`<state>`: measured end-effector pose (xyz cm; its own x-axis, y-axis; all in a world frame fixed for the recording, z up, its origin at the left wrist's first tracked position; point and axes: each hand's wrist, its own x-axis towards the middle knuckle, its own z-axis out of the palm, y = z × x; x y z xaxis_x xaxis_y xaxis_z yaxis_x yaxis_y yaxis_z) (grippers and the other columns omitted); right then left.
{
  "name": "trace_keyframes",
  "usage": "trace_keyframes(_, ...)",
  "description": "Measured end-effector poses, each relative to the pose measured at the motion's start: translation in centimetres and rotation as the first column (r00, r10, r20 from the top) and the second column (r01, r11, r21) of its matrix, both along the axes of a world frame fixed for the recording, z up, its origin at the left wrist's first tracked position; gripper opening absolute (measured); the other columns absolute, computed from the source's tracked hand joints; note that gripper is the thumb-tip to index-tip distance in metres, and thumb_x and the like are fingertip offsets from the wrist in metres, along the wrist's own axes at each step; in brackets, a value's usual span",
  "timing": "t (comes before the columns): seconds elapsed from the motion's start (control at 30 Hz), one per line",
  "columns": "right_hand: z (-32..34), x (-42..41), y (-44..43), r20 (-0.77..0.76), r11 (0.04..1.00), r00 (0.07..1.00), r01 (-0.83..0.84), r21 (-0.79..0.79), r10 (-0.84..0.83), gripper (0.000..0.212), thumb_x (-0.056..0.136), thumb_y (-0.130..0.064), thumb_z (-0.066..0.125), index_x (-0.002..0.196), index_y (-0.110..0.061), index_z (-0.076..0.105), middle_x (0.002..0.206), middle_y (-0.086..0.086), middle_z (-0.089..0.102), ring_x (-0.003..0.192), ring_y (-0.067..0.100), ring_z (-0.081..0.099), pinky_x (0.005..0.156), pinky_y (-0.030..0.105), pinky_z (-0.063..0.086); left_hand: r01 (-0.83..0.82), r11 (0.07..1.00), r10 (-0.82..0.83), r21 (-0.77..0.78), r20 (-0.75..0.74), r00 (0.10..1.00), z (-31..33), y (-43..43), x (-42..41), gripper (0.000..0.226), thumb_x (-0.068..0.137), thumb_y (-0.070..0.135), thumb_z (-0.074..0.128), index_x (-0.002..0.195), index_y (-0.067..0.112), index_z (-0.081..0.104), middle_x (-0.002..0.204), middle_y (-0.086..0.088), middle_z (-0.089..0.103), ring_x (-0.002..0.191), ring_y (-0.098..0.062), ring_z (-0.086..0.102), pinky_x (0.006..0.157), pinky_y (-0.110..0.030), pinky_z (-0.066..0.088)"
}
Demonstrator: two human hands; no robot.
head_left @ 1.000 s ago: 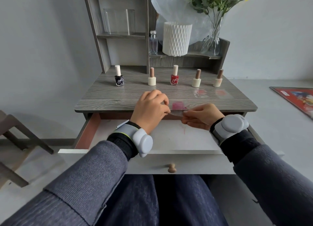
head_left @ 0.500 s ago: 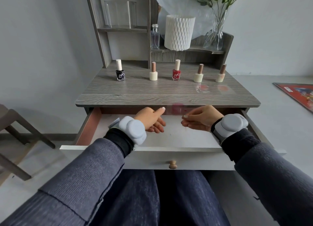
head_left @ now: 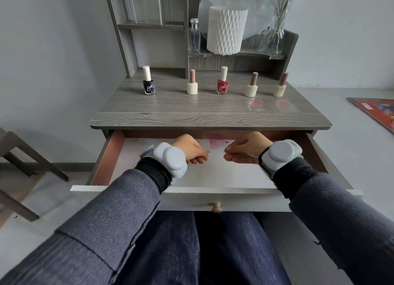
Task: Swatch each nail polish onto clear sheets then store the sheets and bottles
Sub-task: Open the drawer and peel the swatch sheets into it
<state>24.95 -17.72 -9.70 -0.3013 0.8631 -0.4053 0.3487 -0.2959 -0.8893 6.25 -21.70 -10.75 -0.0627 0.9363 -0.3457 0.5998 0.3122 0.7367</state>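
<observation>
— Under both hands, is that the open drawer (head_left: 223, 174)?
— Yes. The left hand (head_left: 189, 149) and right hand (head_left: 245, 149) curl inward, fingertips facing.
— Gripping the clear sheet (head_left: 220, 146)?
— Can't tell; its edges are too faint. Its pink swatch (head_left: 214, 142) lies between the hands, just beyond the fingertips, smeared hand to hand.

Plain grey wall (head_left: 53, 50), pale grey floor (head_left: 351, 139). Small vanity: grey woodgrain tabletop (head_left: 191, 112), matching hutch (head_left: 119, 28) with shelves at the back. White drawer (head_left: 245, 201) pulled out, reddish-brown sides, wooden knob (head_left: 216, 207). Dark wooden chair (head_left: 19, 156) partly in view, far left. Red printed sheet (head_left: 377, 112) flat on the floor at the right edge. Light soft and even.
</observation>
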Motion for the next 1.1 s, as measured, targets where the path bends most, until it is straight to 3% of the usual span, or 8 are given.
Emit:
trace_keyframes(0.13, -0.3, -0.5, 0.5, 0.075, 0.999, 0.997, -0.031, 0.022, 0.029, 0.017, 0.086, -0.006, 0.070, 0.094, 0.009, 0.069, 0.084, 0.017, 0.073, 0.054, 0.008, 0.068, 0.060, 0.018, 0.058, -0.006, 1.000, 0.005, -0.019, -0.056, 0.998, -0.6, 0.7, 0.2, 0.025, 0.089, 0.027, 0.065, 0.068, 0.014, 0.066, 0.052, 0.009, 0.059, 0.046, -0.005, 0.046, 0.035, -0.008, 0.031)
trace_keyframes(0.33, -1.3, -1.0, 1.5, 0.120, 0.999, 0.992, -0.050, 0.016, 0.048, 0.019, 0.084, -0.003, 0.072, 0.094, 0.012, 0.070, 0.070, 0.011, 0.073, 0.056, 0.011, 0.070, 0.054, 0.018, 0.057, 0.003, 0.999, -0.009, -0.040, -0.135, 0.991, -1.4, 1.7, 0.1, 0.022, 0.087, 0.026, 0.066, 0.070, 0.013, 0.068, 0.050, 0.010, 0.059, 0.036, 0.001, 0.047, 0.034, -0.007, 0.029)
trace_keyframes(0.5, -1.7, -1.3, 2.3, 0.166, 0.997, 0.983, -0.077, 0.010, 0.074, 0.016, 0.083, -0.005, 0.073, 0.091, 0.009, 0.070, 0.070, 0.010, 0.074, 0.056, 0.011, 0.070, 0.053, 0.017, 0.056, 0.048, 0.996, -0.062, -0.069, -0.218, 0.974, -1.7, 2.8, -0.1, 0.026, 0.088, 0.027, 0.065, 0.064, 0.017, 0.066, 0.042, 0.012, 0.057, 0.031, 0.004, 0.045, 0.045, -0.014, 0.035)
trace_keyframes(0.6, -1.9, -1.4, 2.7, 0.202, 0.996, 0.976, -0.091, 0.022, 0.085, 0.018, 0.082, -0.008, 0.075, 0.091, 0.007, 0.071, 0.081, 0.015, 0.075, 0.071, 0.019, 0.073, 0.066, 0.023, 0.060, 0.088, 0.991, -0.111, -0.102, -0.254, 0.961, -1.7, 3.2, -0.1, 0.025, 0.088, 0.027, 0.064, 0.065, 0.018, 0.066, 0.036, 0.014, 0.054, 0.029, 0.004, 0.045, 0.041, -0.009, 0.036)
trace_keyframes(0.67, -2.2, -1.4, 2.9, 0.263, 0.993, 0.960, -0.112, 0.028, 0.101, 0.022, 0.080, -0.013, 0.077, 0.092, 0.005, 0.072, 0.088, 0.016, 0.075, 0.088, 0.026, 0.073, 0.083, 0.033, 0.059, 0.101, 0.989, -0.127, -0.106, -0.275, 0.953, -1.7, 3.4, 0.0, 0.023, 0.088, 0.026, 0.064, 0.068, 0.017, 0.067, 0.036, 0.014, 0.054, 0.029, 0.004, 0.043, 0.037, -0.008, 0.034)
trace_keyframes(0.73, -2.4, -1.3, 2.9, 0.328, 0.988, 0.937, -0.144, 0.051, 0.119, 0.023, 0.075, -0.018, 0.081, 0.087, 0.001, 0.074, 0.087, 0.015, 0.075, 0.094, 0.030, 0.072, 0.091, 0.042, 0.056, 0.104, 0.988, -0.133, -0.115, -0.281, 0.950, -1.9, 3.5, 0.1, 0.022, 0.088, 0.026, 0.064, 0.070, 0.015, 0.068, 0.039, 0.012, 0.056, 0.029, 0.003, 0.043, 0.039, -0.010, 0.035)
trace_keyframes(0.97, -2.1, -1.1, 2.7, 0.307, 0.993, 0.946, -0.114, 0.024, 0.101, 0.025, 0.079, -0.016, 0.078, 0.088, 0.006, 0.073, 0.082, 0.015, 0.075, 0.095, 0.032, 0.071, 0.092, 0.043, 0.055, 0.135, 0.978, -0.175, -0.157, -0.280, 0.944, -2.1, 3.5, 0.2, 0.030, 0.090, 0.028, 0.062, 0.063, 0.014, 0.062, 0.035, 0.013, 0.053, 0.027, 0.001, 0.041, 0.035, -0.007, 0.032)
trace_keyframes(1.1, -1.1, -0.9, 3.0, 0.390, 0.989, 0.916, -0.132, 0.066, 0.097, 0.025, 0.084, -0.019, 0.074, 0.088, 0.005, 0.072, 0.080, 0.012, 0.076, 0.090, 0.028, 0.073, 0.090, 0.042, 0.056, 0.117, 0.988, -0.143, -0.097, -0.329, 0.934, -1.5, 3.3, -0.1, 0.039, 0.089, 0.036, 0.062, 0.056, 0.015, 0.058, 0.032, 0.011, 0.050, 0.034, -0.004, 0.045, 0.039, -0.011, 0.035)
